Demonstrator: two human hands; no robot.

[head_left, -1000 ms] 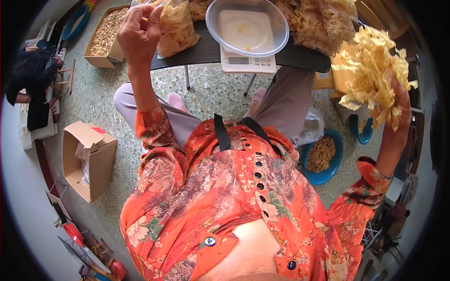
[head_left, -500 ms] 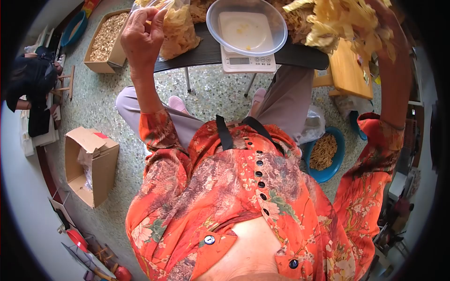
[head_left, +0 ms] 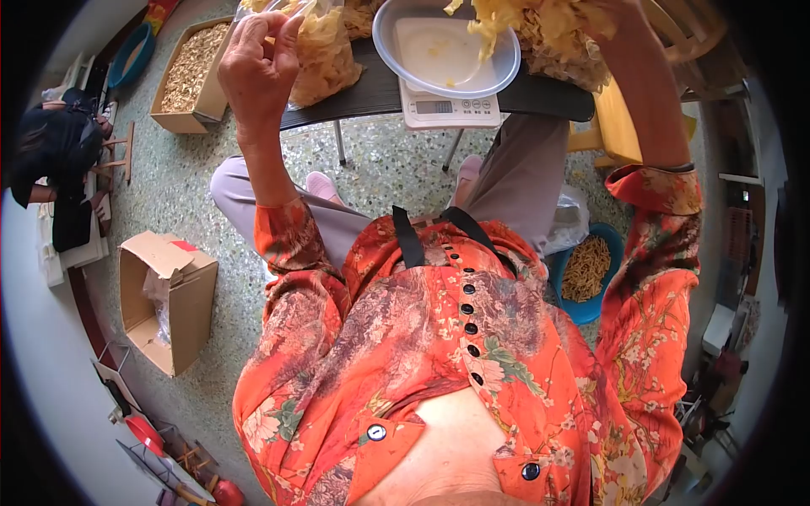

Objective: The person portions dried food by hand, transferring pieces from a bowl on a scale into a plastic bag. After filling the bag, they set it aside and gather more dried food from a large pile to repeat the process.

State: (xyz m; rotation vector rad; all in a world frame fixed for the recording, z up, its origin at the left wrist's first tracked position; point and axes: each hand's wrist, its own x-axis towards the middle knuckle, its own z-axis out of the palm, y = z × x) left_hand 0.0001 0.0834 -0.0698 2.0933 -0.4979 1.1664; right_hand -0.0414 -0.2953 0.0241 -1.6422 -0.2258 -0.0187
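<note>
My left hand (head_left: 260, 72) pinches the rim of a clear plastic bag (head_left: 325, 63) that holds pale yellow dried pieces. At the top right, my right hand (head_left: 614, 21) is closed on a bunch of yellow dried pieces (head_left: 540, 21), which hangs partly over the right rim of a clear plastic bowl (head_left: 447, 52). The bowl rests on a white kitchen scale (head_left: 451, 110) at the edge of the dark table (head_left: 371, 94). A few small yellow bits lie in the bowl. More dried pieces (head_left: 574, 66) are heaped right of it.
A box of chopped pieces (head_left: 194, 76) stands left of the table, and an open cardboard box (head_left: 173, 295) on the floor. A blue basin (head_left: 586, 274) with sticks is at my right, near a wooden stool (head_left: 620, 122). Another person (head_left: 63, 152) is at far left.
My right hand has moved left with the yellow pieces, from above the stool to the bowl's right side. My left hand stays at the bag.
</note>
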